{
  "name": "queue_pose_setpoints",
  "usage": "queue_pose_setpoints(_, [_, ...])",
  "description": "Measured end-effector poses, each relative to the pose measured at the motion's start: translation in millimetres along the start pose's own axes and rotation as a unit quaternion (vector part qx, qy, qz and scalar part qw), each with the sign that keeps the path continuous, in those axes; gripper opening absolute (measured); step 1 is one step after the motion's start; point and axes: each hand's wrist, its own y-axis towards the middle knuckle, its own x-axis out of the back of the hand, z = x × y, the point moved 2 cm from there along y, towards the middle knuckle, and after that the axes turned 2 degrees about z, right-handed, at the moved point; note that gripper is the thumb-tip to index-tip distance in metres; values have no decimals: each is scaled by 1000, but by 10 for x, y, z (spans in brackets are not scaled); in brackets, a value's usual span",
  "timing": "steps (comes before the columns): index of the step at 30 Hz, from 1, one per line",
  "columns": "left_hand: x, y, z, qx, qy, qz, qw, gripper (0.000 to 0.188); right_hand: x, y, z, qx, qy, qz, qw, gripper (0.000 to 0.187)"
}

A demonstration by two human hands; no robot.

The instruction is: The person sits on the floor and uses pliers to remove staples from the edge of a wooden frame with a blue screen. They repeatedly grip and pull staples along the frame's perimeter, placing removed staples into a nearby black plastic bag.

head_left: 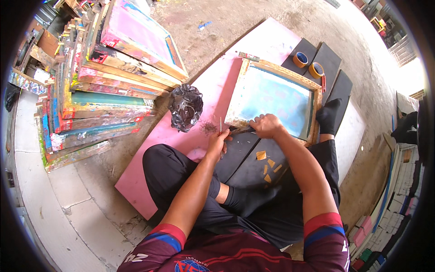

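Observation:
A wooden screen-printing frame (235, 97) with pale blue mesh (272, 99) lies before me, its near edge by my crossed legs. My right hand (268, 126) is closed in a fist over the near rail; whatever it grips is hidden. Just left of the frame's near corner, my left hand (218, 143) is closed around a thin, pale, stick-like tool (220, 123) that points away from me. Something dark shows between the two hands, too small to name. Several tan tape scraps (261, 155) lie on the dark board (240, 149) below the frame.
A crumpled black plastic bag (186, 107) stands left of the frame on a pink board (149, 181). Stacked printing frames (122, 59) rise at the far left. Two tape rolls (316, 69) and a red pen-like item (323, 84) sit beyond the frame. My foot (329, 113) is near its right side.

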Motion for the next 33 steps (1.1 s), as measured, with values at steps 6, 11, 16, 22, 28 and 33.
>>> queue_pose_setpoints(6, [12,-58,-56,10,-77,11,997,31,53,-193,420,-127,109,-6,986,23])
queue_pose_setpoints(11, [43,-85,-72,19,-115,34,993,18,133,-419,698,-162,245,14,956,37])
queue_pose_setpoints(16, [47,-67,-13,15,-78,-8,997,20,-39,-471,698,-170,503,90,842,42])
queue_pose_setpoints(22, [238,34,2,-17,-37,-174,984,31,-175,-423,498,-236,656,156,700,35])
queue_pose_setpoints(28, [226,12,-63,2,-50,-198,979,35,-130,-334,410,-252,679,180,665,36])
queue_pose_setpoints(33, [186,14,-59,-13,-42,-206,978,35,-60,-279,308,-235,693,224,644,45])
